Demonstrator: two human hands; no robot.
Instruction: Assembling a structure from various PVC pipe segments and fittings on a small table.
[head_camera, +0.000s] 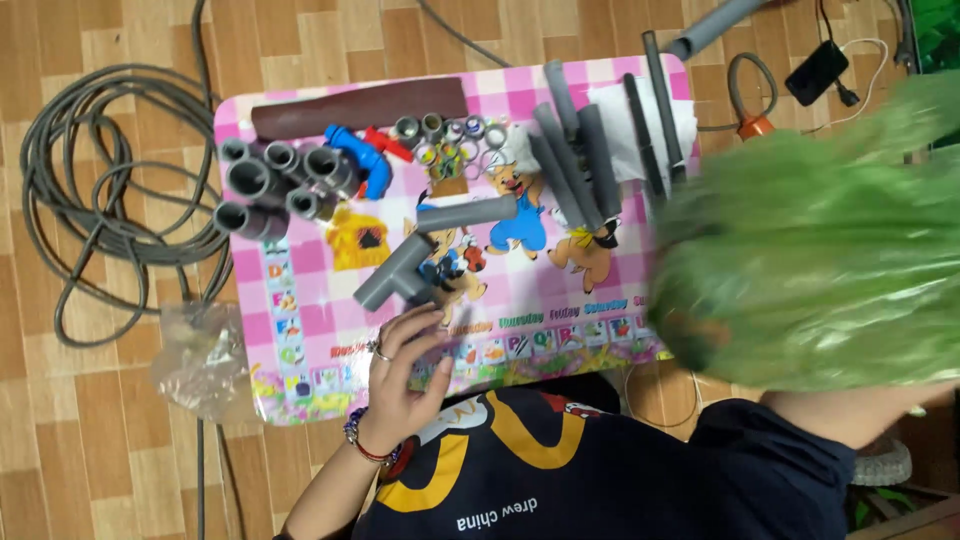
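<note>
Left hand (405, 375) hovers at the near edge of the pink checkered table (300, 290), fingers loosely spread, holding nothing; right hand isn't visible, hidden behind a blurred green bag (820, 260). Looks like the reach-and-pick step: fingertips sit just short of the grey tee fitting (398, 275), so next needs a short forward reach and pinch. Tee lies flat mid-table, long axis diagonal, near-left to far-right, toward a grey pipe piece (465, 212).

Left hand (400, 375) rests open beside a grey pipe tee (395, 272); right hand lifts a blurred green bag (820, 270).
</note>
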